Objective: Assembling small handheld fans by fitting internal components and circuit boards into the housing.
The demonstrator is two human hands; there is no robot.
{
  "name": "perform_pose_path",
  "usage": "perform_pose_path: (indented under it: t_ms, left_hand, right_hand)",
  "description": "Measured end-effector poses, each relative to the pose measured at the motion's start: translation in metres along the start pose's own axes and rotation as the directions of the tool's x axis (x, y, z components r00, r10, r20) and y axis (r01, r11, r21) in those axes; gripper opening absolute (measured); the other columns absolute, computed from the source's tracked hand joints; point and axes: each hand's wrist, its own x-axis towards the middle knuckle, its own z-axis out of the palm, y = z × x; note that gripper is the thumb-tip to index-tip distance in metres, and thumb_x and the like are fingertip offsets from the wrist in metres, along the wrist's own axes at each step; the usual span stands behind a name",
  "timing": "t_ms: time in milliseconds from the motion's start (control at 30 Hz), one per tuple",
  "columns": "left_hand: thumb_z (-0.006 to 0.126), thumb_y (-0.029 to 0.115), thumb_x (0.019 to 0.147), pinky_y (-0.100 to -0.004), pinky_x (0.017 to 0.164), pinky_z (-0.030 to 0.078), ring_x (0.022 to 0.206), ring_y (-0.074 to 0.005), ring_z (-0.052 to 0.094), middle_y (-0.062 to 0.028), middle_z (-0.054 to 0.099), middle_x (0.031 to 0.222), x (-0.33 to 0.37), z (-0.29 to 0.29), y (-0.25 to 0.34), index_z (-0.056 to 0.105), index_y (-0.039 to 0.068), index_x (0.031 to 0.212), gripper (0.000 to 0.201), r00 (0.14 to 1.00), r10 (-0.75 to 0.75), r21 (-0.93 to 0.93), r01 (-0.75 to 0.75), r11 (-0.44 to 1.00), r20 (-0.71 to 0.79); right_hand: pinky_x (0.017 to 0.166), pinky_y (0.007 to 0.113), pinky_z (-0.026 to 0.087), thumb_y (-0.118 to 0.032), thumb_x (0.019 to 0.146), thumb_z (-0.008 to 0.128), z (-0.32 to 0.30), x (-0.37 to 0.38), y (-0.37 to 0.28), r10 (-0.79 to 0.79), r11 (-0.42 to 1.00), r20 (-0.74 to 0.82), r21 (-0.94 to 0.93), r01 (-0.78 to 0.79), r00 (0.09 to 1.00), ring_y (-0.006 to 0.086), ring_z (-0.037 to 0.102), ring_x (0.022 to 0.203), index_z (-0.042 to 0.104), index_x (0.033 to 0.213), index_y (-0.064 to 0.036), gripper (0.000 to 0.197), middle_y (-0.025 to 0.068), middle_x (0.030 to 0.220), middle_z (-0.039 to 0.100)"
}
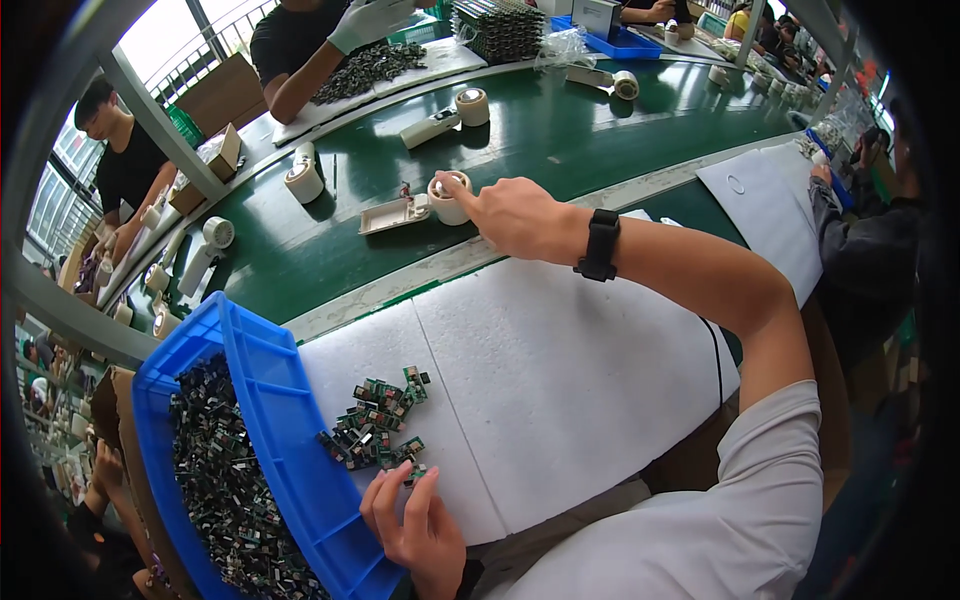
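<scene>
My right hand (520,215), with a black watch on its wrist, reaches out over the green conveyor belt. Its fingers grip the round head of a white appliance housing (397,215), whose long handle lies open with small wires standing up near the joint. At the near edge of the white foam sheet (560,365), my left hand (415,520) pinches a small green circuit board (416,473) between its fingertips. Just beyond those fingers lies a loose pile of similar circuit boards (375,415).
Left of the foam sheet stands a blue bin (285,440) full of small circuit boards. The green belt (560,145) carries several more white housings (303,180). Across it, a gloved person (355,25) works beside a heap of parts; another person (865,210) sits at the right.
</scene>
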Motion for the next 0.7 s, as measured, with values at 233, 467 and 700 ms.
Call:
perform_pose_path:
  t_ms: [233, 467, 700]
  left_hand:
    - [0.072, -0.004, 0.083, -0.0435, 0.085, 0.054, 0.096, -0.036, 0.067, -0.0168, 0.069, 0.106, -0.007, -0.007, 0.002, 0.071, 0.002, 0.112, 0.029, 0.999, 0.041, -0.235, -0.034, 0.971, 0.027]
    - [0.074, 0.001, 0.083, -0.0433, 0.085, 0.054, 0.095, -0.0353, 0.066, -0.0162, 0.07, 0.104, 0.003, -0.003, 0.008, 0.073, 0.003, 0.107, 0.024, 0.977, 0.088, -0.287, -0.029, 0.958, 0.194]
    - [0.074, 0.0, 0.079, -0.0415, 0.083, 0.055, 0.089, -0.0339, 0.066, -0.0144, 0.07, 0.101, 0.01, 0.0, 0.002, 0.074, 0.004, 0.105, 0.026, 0.963, 0.072, -0.323, 0.016, 0.946, 0.259]
  right_hand:
    - [0.067, 0.045, 0.056, -0.027, 0.094, 0.062, -0.017, -0.004, 0.048, 0.137, 0.987, -0.022, -0.079, -0.138, 0.99, 0.0346, 0.069, 0.07, 0.037, 0.151, -0.0004, 0.068, 0.0147, 0.074, 0.068]
    - [0.084, 0.048, 0.056, -0.041, 0.092, 0.064, -0.019, -0.009, 0.145, 0.405, 0.9, 0.033, -0.192, -0.391, 0.914, 0.0372, 0.07, 0.096, 0.054, 0.139, -0.0096, 0.057, 0.0181, 0.1, 0.072]
    - [0.1, 0.047, 0.05, -0.048, 0.088, 0.068, 0.015, -0.021, 0.265, 0.736, 0.66, 0.01, -0.23, -0.715, 0.676, 0.0368, 0.061, 0.12, 0.053, 0.14, -0.0136, 0.064, 0.0212, 0.131, 0.062]
